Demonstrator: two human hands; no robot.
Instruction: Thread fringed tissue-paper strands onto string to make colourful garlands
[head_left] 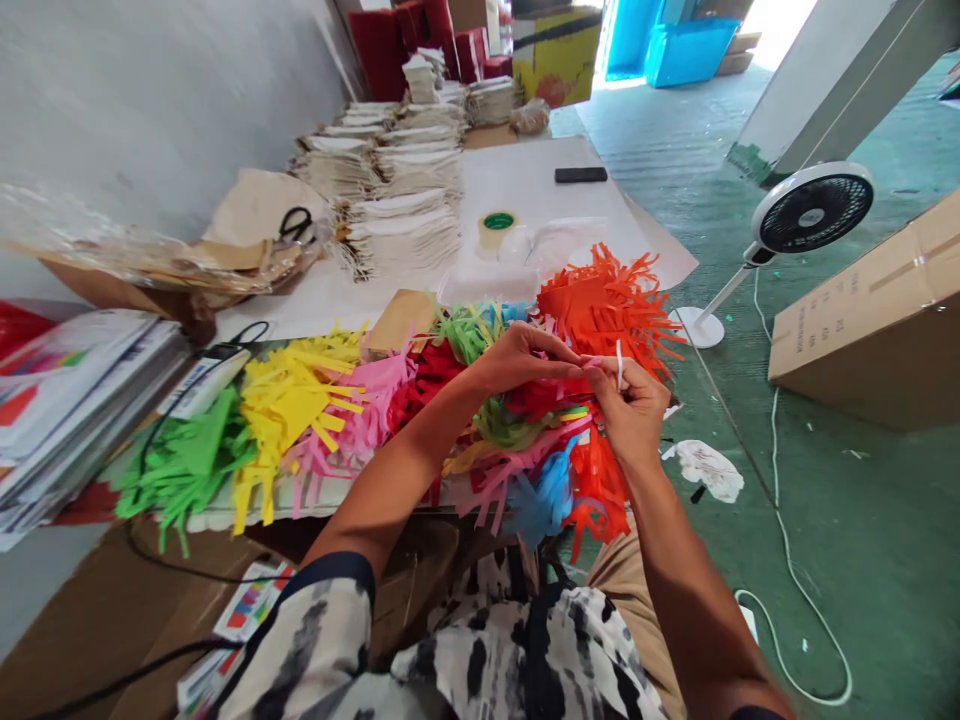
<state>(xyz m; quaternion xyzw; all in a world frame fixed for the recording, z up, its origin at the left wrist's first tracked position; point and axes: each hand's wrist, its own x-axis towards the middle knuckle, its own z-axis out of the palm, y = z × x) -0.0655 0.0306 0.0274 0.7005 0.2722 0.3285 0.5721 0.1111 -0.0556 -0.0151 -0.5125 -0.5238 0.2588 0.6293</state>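
Note:
My left hand (525,360) and my right hand (631,402) meet above the right part of the table, fingertips pinched on a small piece of pink paper (592,362). A thin white strip (619,366) sticks up from between my right fingers. Below both hands hang fringed paper tassels in several colours, among them a blue one (551,490) and a red-orange one (600,490). Behind my right hand lies a bigger orange fringed bunch (600,305). Pink (382,390), yellow (292,385) and green fringed paper (199,450) spreads out to the left.
Stacks of white paper pieces (409,225) fill the table's back left. A tape roll (496,228), a dark flat object (580,175) and scissors (297,224) lie beyond the tassels. On the right floor stand a fan (811,212) and a cardboard box (870,320).

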